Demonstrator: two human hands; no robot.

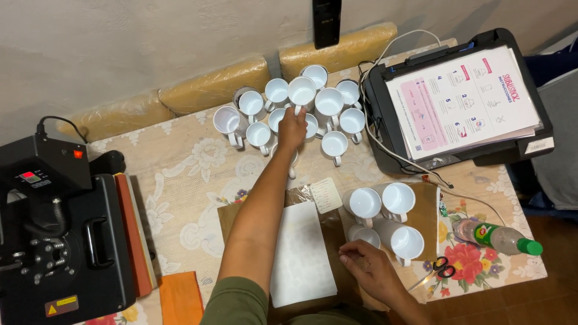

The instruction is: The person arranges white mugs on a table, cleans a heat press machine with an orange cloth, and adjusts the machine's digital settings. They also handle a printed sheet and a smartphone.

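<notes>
My left hand (292, 127) reaches across the table into a cluster of several white mugs (259, 133). Its fingers are closed on the handle of one white mug (302, 91) that is raised slightly over the others. My right hand (372, 272) rests flat near the table's front edge on brown paper (428, 210), holding nothing. It lies just below a second group of white mugs (398, 198), closest to the lowest mug (363, 235). A white sheet (299, 253) lies between my two arms.
A black heat press (54, 235) fills the left side, with an orange cloth (179, 298) beside it. A black printer (457, 99) with a printed sheet on top stands at the right. A plastic bottle (497, 236) and scissors (435, 271) lie at the front right. Wrapped yellow rolls (211, 87) line the wall.
</notes>
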